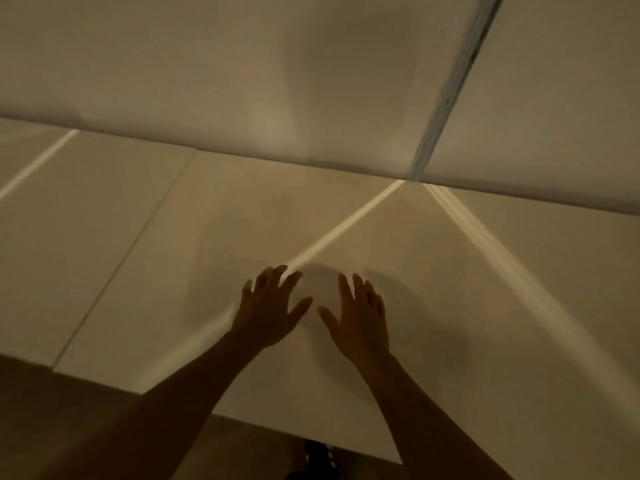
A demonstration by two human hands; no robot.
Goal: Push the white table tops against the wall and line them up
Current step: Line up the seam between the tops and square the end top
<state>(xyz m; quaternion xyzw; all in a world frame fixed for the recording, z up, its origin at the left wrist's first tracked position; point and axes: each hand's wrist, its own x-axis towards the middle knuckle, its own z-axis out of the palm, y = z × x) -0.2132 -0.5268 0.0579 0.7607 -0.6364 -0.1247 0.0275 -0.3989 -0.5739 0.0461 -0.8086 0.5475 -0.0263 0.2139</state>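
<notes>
Both hands spread flat over the white table top, set to shove it toward the wall

The left hand (268, 315) and right hand (356, 320) hover or rest, fingers wide, holding nothing, on the nearest white table top (433, 271), whose far edge looks to meet the wall (207, 81); a neighbouring top (104, 237) lies just beside it across a thin seam. The slab looks stiff, smooth and probably weighty, so flat palms near its front edge should push best

Single head view, angled down and forward, close over table tops (450, 271), facing wall (207, 64)
</notes>
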